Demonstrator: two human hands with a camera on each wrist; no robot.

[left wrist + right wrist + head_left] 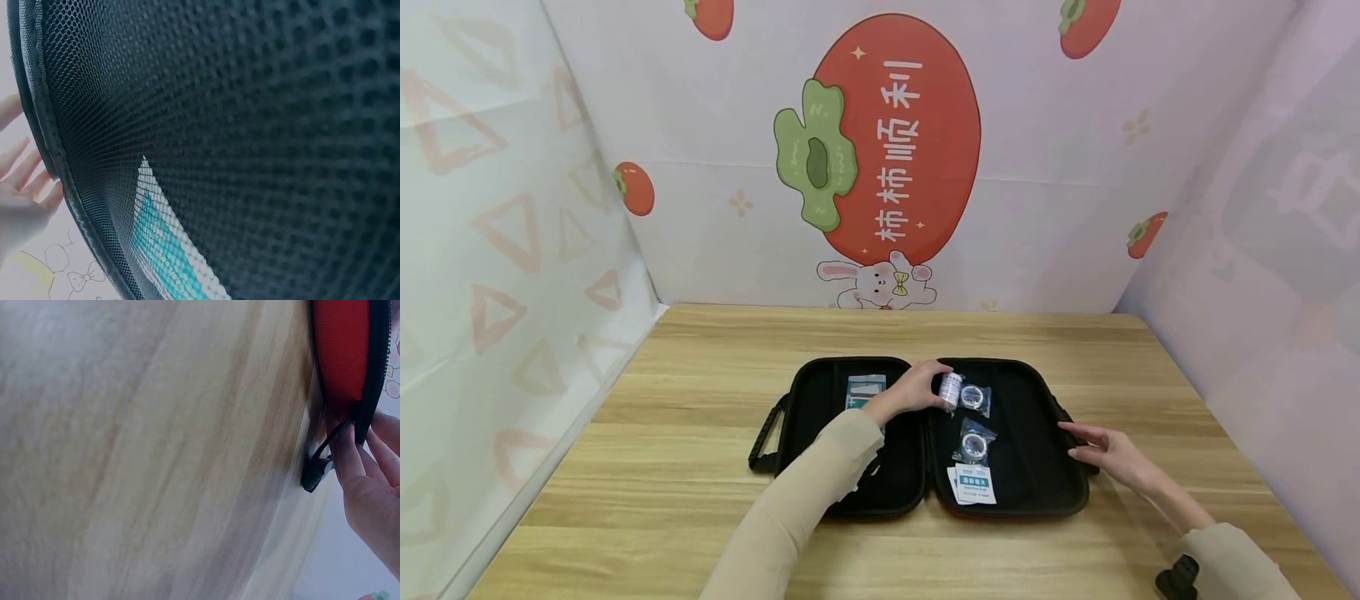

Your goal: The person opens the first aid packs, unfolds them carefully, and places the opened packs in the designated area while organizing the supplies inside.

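My left hand (917, 387) pinches a small white cylinder with printed text (951, 392) over the right half of an unfolded black-lined case (1026, 450). Beside the cylinder lies a white ring-shaped roll in clear wrapping (973, 397), and a second wrapped roll (974, 444) is below it. White-and-teal alcohol pad packets (976, 485) overlap near the case's spine. My right hand (1108, 457) holds the case's right rim; in the right wrist view its fingers lie on either side of the zipped edge, against the red outer shell (340, 353). The left wrist view hides the cylinder.
In the case's left half, a teal-and-white packet (865, 387) sits behind black mesh (262, 137), partly covered by my left arm. A black carry handle (767, 437) sticks out leftward. The wooden table (647, 467) meets printed cloth walls at the back and sides.
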